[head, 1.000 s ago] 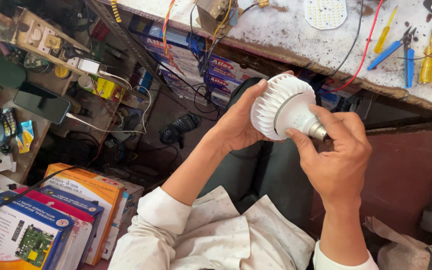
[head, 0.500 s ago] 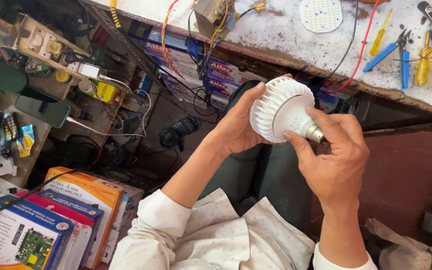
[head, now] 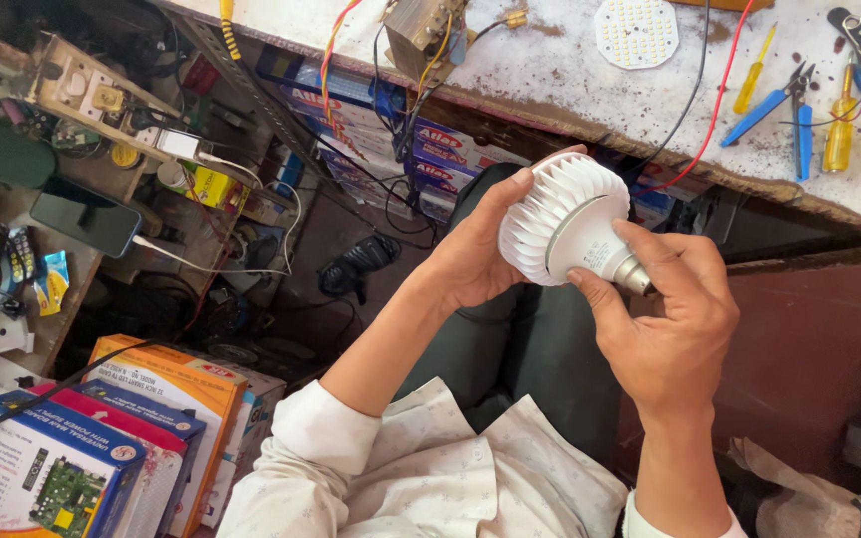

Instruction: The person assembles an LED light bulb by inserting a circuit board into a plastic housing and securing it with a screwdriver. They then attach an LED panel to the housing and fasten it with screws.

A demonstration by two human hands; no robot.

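Tabletop [head: 570, 75] of pale, speckled stone runs along above the grip, carrying tools and wiring well clear of the hands. Below it, over the person's dark-trousered lap, sits the work itself: a large white finned plastic lamp housing with a silver metal screw base [head: 568, 224], held in the air between both hands.

The left hand [head: 475, 254] cups the wide finned end from the side, thumb over the rim and fingers wrapped behind, clenched on the fins. The right hand [head: 670, 319] closes on the narrow end, forefinger and thumb pinching the silver base where it meets the smooth white neck.

To handle this well, I judge the left hand should act as the anchor and stay square to the housing's axis, pressing on the fins without squeezing them, since thin ribs could crack. Any turning is better done by the right grip's fingertips close to the neck, kept straight so the base does not cock sideways.

Above the grip, the round white disc studded with small yellow dots [head: 636, 32] lies flat on the tabletop; right of it lie blue-handled pliers [head: 784, 100] and a yellow-handled screwdriver [head: 839, 134]. Red and black wires [head: 695, 130] hang off the edge just above the housing, near enough to snag.
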